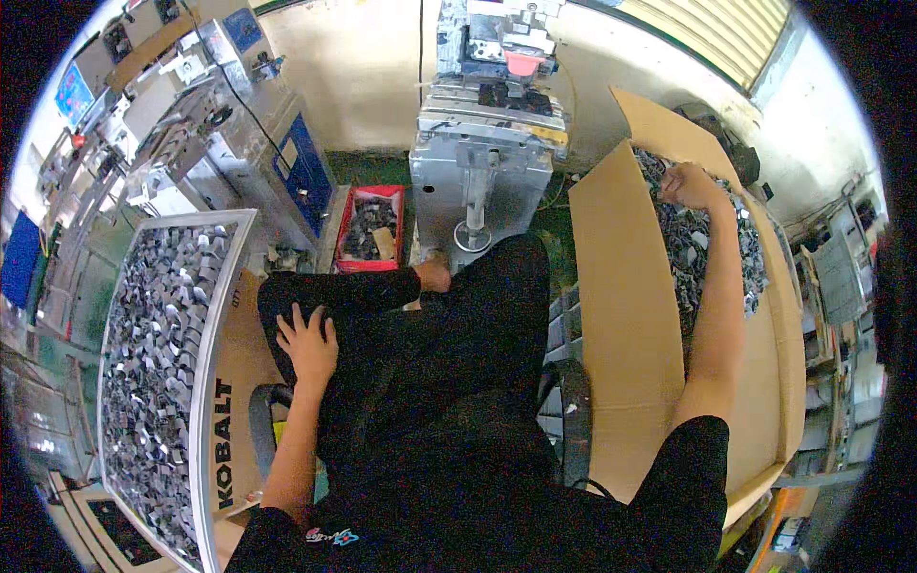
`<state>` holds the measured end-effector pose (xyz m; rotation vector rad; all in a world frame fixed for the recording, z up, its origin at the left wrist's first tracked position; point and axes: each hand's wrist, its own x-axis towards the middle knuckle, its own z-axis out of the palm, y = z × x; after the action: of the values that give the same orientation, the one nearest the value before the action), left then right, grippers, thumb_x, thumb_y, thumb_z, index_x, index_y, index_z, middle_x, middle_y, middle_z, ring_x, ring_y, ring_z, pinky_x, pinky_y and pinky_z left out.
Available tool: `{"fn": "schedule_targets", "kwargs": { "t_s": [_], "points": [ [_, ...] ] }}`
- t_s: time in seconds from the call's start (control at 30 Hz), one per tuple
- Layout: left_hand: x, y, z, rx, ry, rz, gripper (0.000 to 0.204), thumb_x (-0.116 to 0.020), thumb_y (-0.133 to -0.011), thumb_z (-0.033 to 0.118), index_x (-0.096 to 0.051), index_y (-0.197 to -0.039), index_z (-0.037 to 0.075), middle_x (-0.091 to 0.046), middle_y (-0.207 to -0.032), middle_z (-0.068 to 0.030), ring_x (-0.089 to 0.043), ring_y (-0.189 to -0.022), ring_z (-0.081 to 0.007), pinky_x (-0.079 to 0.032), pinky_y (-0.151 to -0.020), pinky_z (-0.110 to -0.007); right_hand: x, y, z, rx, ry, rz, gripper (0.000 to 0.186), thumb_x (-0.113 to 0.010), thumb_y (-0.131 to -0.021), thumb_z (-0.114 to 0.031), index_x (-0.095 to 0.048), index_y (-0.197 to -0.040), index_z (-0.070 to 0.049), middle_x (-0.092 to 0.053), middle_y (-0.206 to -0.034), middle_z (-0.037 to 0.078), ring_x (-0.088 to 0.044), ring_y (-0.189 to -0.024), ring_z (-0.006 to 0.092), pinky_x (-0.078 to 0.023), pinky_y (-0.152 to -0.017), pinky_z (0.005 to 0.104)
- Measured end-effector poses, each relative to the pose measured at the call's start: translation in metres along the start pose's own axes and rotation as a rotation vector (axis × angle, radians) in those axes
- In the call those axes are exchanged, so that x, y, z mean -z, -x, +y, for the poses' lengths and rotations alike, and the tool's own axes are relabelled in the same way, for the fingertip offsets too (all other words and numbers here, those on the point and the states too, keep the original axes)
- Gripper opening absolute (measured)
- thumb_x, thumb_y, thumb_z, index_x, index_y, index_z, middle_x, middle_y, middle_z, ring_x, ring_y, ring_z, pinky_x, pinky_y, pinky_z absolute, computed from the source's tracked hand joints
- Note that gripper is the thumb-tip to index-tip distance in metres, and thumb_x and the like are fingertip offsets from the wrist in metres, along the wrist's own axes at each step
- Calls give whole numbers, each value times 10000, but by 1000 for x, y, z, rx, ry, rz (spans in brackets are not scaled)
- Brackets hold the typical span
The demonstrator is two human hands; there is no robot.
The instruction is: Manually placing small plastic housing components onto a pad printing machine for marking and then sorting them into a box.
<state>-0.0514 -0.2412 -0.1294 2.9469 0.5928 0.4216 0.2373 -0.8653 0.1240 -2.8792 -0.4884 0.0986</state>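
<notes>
My left hand point(310, 349) lies on my black-clad leg with its fingers spread, holding nothing. On the right, my right hand point(690, 186) is over the far part of a tall cardboard box point(626, 296), its fingers curled inward. Whatever they hold, if anything, is too small to make out. Beneath that hand and forearm, the box contains a heap of small dark grey metal pieces point(690, 250). To my left, a metal-rimmed tray point(212, 353) is filled with small, bent, shiny metal pieces point(158, 315).
Straight ahead stands a grey metal machine point(444, 181) with a small handwheel point(473, 237). A red bin point(401, 234) of dark pieces sits on the floor at its left. Another machine cabinet point(258, 143) stands at the far left. Chair armrests flank me.
</notes>
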Motion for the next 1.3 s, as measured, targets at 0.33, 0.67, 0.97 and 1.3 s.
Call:
{"fn": "schedule_targets", "kwargs": {
  "t_s": [0.33, 0.67, 0.97, 1.3],
  "points": [
    [-8, -1, -7, 14, 7, -8, 398, -554, -958, 357, -614, -1309, 179, -387, -1511, -228, -227, -1411, -533, -213, -1102, -685, 10, -2, -10, 106, -316, 158, 374, -758, -727, -40, -637, -1082, -43, -663, -885, 66, -664, -840, 217, -544, -720, 345],
    [-2, -1, 1, 42, 4, -46, 386, -532, -970, 366, -613, -1309, 201, -361, -1525, -224, -209, -1414, -543, -195, -1110, -690, 30, 1, -31, 7, -596, 518, 454, -668, -918, -130, -552, -1335, 7, -594, -1292, 133, -618, -1128, 201, -490, -947, 308],
    [2, 1, 5, 35, 12, -33, 386, -532, -972, 371, -616, -1303, 192, -372, -1518, -221, -223, -1414, -535, -206, -1111, -681, 36, 2, -60, 86, -1050, 620, 428, -561, -1022, -260, -542, -1322, 45, -570, -1346, 145, -615, -1190, 248, -484, -1031, 336],
    [-1, 0, 0, 36, -3, -37, 375, -539, -969, 369, -617, -1294, 199, -359, -1527, -215, -211, -1417, -537, -220, -1099, -693, 33, -1, -55, 80, -979, 617, 387, -599, -1002, -214, -570, -1298, 33, -621, -1259, 109, -631, -1155, 225, -510, -974, 320]
  ]
}}
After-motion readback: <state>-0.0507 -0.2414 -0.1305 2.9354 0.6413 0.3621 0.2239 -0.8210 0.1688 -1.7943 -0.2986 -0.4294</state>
